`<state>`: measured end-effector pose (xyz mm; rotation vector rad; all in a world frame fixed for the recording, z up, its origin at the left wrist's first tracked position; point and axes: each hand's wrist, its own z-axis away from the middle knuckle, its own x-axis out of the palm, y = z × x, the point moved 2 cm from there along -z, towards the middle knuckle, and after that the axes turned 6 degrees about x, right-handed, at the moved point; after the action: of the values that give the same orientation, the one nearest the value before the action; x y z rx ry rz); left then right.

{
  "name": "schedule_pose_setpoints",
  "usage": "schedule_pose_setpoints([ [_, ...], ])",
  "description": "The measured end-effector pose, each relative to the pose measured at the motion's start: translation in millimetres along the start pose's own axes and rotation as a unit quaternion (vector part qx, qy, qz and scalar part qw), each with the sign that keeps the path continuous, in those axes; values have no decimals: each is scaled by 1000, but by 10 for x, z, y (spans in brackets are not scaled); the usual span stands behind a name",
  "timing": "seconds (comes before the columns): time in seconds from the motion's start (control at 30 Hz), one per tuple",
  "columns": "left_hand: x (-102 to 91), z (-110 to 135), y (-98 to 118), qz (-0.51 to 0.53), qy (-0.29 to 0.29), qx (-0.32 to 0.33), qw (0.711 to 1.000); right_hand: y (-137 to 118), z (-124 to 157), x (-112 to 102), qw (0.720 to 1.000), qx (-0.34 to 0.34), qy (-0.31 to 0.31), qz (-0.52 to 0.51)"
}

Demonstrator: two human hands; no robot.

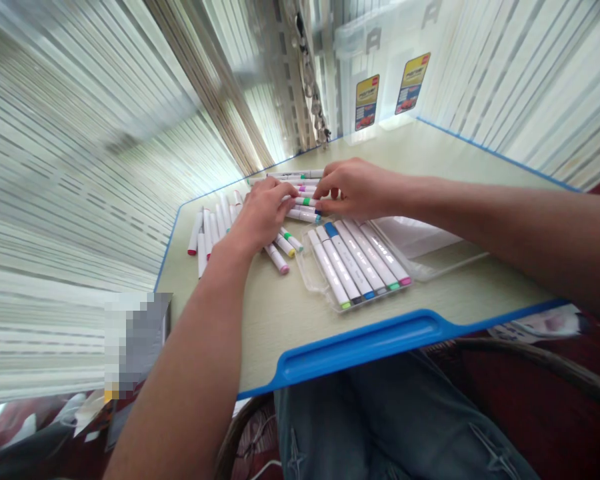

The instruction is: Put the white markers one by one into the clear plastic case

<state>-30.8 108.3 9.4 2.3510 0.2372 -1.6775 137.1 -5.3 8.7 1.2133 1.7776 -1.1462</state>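
Note:
My left hand (260, 215) lies palm down over a loose heap of white markers (300, 208) with coloured caps, fingers curled onto them. My right hand (353, 188) reaches in from the right, its fingertips pinching a marker with a green band (306, 201) in the same heap. Just in front of the hands a clear plastic case (325, 283) holds a row of several markers (357, 261) lying side by side. More markers (207, 230) lie in a row at the far left of the desk (280, 313).
The desk has a pale top and a blue rim with a groove (360, 343) at its near edge. Clear storage boxes with yellow labels (367, 100) stand at the far corner. Striped blinds surround the desk. My denim-clad legs (380, 427) are below.

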Motion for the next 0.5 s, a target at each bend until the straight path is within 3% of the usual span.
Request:
schedule_pose_setpoints([
  [0.23, 8, -15, 36, 5, 15, 5, 1000, 38, -12, 11, 1000, 10, -12, -3],
  [0.5, -2, -1, 57, 17, 15, 19, 1000, 25, -8, -14, 997, 36, 35, -62],
])
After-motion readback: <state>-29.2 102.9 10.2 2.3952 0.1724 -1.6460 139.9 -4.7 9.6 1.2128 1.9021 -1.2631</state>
